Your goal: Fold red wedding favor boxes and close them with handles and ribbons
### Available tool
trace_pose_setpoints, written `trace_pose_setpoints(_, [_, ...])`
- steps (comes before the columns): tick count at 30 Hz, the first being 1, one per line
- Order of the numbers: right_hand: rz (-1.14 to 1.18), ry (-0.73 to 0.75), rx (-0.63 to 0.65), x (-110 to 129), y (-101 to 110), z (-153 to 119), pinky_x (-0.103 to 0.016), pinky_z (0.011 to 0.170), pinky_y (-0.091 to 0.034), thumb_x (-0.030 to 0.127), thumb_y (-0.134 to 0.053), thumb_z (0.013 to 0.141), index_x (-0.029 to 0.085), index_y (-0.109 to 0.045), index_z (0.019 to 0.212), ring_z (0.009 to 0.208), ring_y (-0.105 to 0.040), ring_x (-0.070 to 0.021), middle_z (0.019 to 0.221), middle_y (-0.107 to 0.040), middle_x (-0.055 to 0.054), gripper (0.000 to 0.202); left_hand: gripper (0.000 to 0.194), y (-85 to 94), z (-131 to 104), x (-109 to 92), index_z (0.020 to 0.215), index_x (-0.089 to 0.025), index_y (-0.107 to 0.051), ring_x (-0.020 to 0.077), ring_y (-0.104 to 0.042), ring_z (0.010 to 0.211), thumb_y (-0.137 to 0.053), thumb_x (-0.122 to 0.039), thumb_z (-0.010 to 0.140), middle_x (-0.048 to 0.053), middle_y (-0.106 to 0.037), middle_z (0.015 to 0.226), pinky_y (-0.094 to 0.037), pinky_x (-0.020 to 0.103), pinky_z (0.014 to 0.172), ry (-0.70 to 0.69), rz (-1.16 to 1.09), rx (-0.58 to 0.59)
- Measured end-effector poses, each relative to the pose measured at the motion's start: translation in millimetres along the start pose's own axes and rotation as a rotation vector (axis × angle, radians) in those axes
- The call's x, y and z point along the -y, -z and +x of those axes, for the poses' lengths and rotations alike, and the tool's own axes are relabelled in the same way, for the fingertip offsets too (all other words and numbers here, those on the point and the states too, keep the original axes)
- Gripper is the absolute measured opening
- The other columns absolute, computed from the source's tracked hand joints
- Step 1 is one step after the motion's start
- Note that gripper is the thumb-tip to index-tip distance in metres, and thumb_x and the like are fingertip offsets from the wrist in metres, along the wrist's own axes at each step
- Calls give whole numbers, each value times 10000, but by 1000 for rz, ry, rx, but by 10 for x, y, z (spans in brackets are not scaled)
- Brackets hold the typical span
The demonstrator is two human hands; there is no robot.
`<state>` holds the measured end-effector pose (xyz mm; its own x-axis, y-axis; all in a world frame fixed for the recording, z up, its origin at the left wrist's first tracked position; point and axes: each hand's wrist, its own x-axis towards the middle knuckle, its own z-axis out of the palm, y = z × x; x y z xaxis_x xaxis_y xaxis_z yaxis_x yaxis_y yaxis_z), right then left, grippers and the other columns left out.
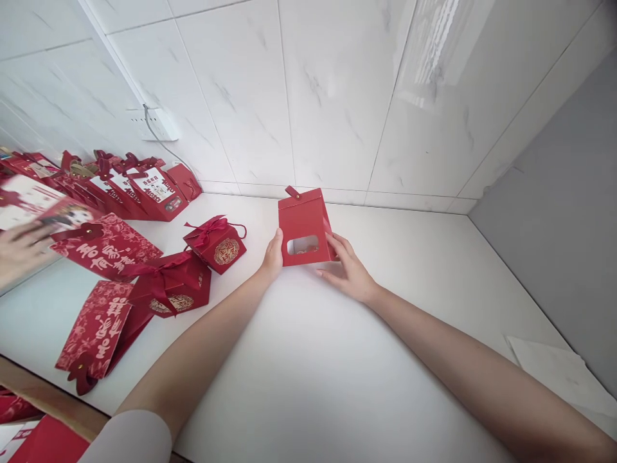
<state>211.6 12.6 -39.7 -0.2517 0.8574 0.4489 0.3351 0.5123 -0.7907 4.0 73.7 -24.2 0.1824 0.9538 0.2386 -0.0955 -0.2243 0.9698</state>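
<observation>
Upright near the wall, a red gift box shows a rounded clear window low on its front and a small strap at its top. My left hand grips the box's left edge, thumb along the front. At the lower right side, my right hand has its fingers against the box, with its thumb apart just below the front corner. Something small shows through the window, too unclear to name. Nearest my left forearm are a small red box with a ribbon bow and a larger ribbon-tied box.
At the far left, another person's hand holds a blurred box. Patterned red gift boxes lie on the white table. Several packed boxes line the tiled wall beneath a socket. White sheets lie at right.
</observation>
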Motion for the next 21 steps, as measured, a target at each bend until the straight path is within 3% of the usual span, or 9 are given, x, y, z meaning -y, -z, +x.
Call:
trace_pose_setpoints(2, [-11,24,-14,19,-3,-13,-440,1001,-548,446,-596,920,420,-284,1523,1347,-459,-264,1541,-315,-51,680,660,13,17,14,1270,-162,-632,294,-618,1226,-312,-648,961,124,-647,1330,-475,456,1064,46,-9,23])
trace_pose_setpoints(5, [-37,36,-78,27,-5,-19,-394,881,-601,397,-562,943,434,-369,1483,1244,-528,-251,1415,-419,-59,574,602,35,42,43,1238,-156,-637,271,-607,1230,-360,-616,964,117,-652,1318,-446,431,1086,-22,140,-27])
trace_pose_setpoints(10, [-118,95,-122,34,-16,-20,-417,860,-589,351,-538,956,380,-434,1443,962,-608,-217,1123,-521,-65,499,506,88,39,57,1369,-226,-520,221,-648,1117,-413,-527,977,63,-705,1176,-467,389,1021,-72,442,-65])
trace_pose_setpoints(15, [-83,71,-101,147,-60,-60,-446,845,-575,478,-714,812,284,-373,1385,1129,-580,-296,1338,-480,-121,694,450,52,-103,-6,1389,-216,-456,186,-675,974,-378,-421,997,70,-691,1141,-515,330,876,-202,590,-23])
trace_pose_setpoints(18, [-69,-70,-227,172,-110,-75,-435,778,-567,516,-705,808,255,-420,1203,1061,-616,-300,1228,-538,-116,552,487,13,-126,-226,1418,-255,-403,194,-690,955,-486,-344,946,64,-676,1223,-526,309,773,-251,784,110])
trace_pose_setpoints(19, [-81,-117,-256,168,-123,-72,-433,765,-561,519,-692,817,253,-430,1151,1025,-627,-295,1179,-559,-106,501,531,40,-98,-351,1422,-264,-403,206,-699,929,-541,-321,913,62,-679,1227,-524,316,752,-248,889,106])
trace_pose_setpoints(20, [-88,-150,-270,160,-130,-67,-432,758,-554,520,-682,825,254,-435,1115,997,-633,-290,1149,-574,-97,465,588,104,-53,-501,1435,-265,-396,215,-708,880,-588,-302,881,67,-684,1225,-521,328,739,-234,989,66])
trace_pose_setpoints(21, [-85,-164,-271,151,-131,-59,-429,757,-549,521,-674,830,255,-438,1092,978,-635,-284,1139,-585,-92,442,637,215,2,-669,1452,-248,-379,228,-711,830,-615,-292,862,74,-709,1165,-519,344,731,-213,1068,-73])
